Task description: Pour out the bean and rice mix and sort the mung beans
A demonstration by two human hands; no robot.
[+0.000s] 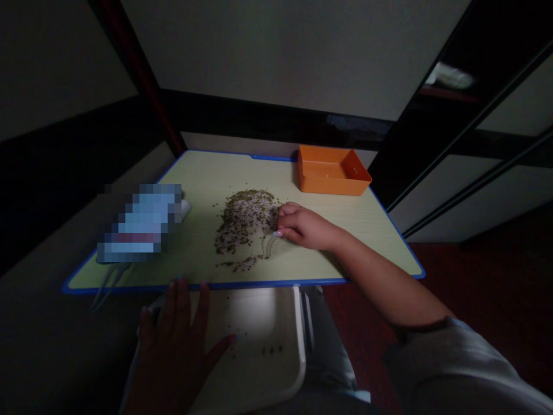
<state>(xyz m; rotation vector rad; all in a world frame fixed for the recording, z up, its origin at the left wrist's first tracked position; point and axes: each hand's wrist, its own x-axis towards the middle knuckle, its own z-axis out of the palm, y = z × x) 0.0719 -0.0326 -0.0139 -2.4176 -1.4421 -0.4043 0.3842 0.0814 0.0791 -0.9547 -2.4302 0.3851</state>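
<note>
A spread pile of small dark and pale grains, perhaps seeds or beans (248, 210), lies on the pale yellow tabletop (345, 253). My right hand (302, 225) is closed at the pile's right side. Its fingers grip a see-through thing with a curved rim (268, 246); its kind is unclear. A short streak of grains (242, 264) lies nearer the front edge. My left hand (179, 334), dim in shadow, has its fingers spread over the left part of a white tray (259, 311) below the table edge. A few dark grains dot the tray.
An orange open box (332, 183) stands at the back right of the table. At the left is a blurred-out blue item (142, 222), with a looped strap (108, 285) hanging over the blue edge. A wall panel rises behind; dark cabinetry stands at the right.
</note>
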